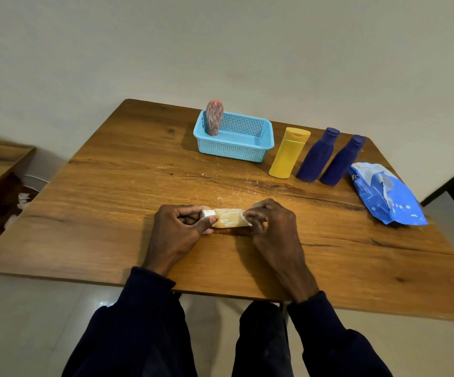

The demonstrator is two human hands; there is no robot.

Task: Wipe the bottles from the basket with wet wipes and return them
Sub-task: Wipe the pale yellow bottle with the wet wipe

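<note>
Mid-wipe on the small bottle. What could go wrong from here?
1. The left hand grips the amber bottle at its cap end while the right hand holds the wipe at the other end. Once wet, it might slip.
2. The yellow bottle and two blue bottles stand close together, so reaching for one could topple a neighbour.
3. The wipes pack lies near the table edge and might get nudged off.

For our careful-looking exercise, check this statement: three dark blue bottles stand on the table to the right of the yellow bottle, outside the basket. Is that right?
Not quite. The head view shows two dark blue bottles, not three. The rest holds: they stand on the table to the right of the yellow bottle, outside the basket.
</note>
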